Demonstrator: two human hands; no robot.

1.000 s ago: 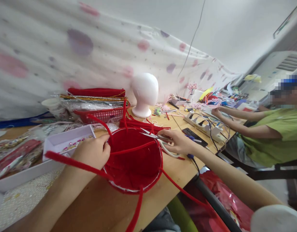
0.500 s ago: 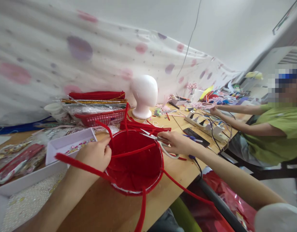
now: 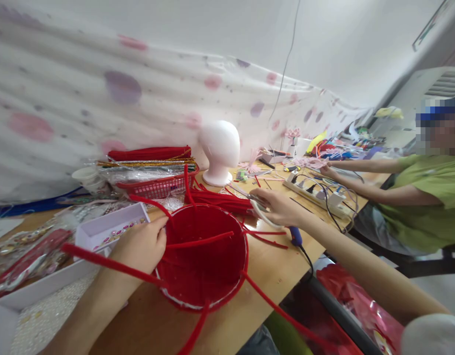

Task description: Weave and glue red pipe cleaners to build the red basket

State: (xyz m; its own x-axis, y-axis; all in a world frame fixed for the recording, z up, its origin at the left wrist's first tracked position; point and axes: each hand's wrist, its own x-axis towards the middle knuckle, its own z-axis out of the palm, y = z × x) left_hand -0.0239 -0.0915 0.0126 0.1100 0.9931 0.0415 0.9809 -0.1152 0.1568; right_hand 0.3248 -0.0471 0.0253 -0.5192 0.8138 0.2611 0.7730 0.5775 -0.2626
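My left hand (image 3: 144,244) grips the left rim of a red, bowl-shaped piece (image 3: 208,271). The fuzzy red piece is hollow, its opening facing me, with a whitish line along the rim. Several red pipe cleaners (image 3: 279,298) stick out from its edge, and one lies across the opening. In my right hand (image 3: 281,204) is a pair of scissors (image 3: 262,214) with pale handles, held beyond the right rim and apart from it. Their blades point left over a bundle of red pipe cleaners (image 3: 220,202).
A white foam head (image 3: 220,150) stands behind, beside a red basket (image 3: 157,186) of pipe cleaners. White trays (image 3: 112,224) of beads lie left. To the right are a blue-handled tool (image 3: 296,236), a power strip (image 3: 316,197) and a person in green (image 3: 415,197) handling pink strands.
The scissors in my right hand have moved off the rim, up and to the right, and their blades have come together. The red piece sits slightly lower and further left in view.
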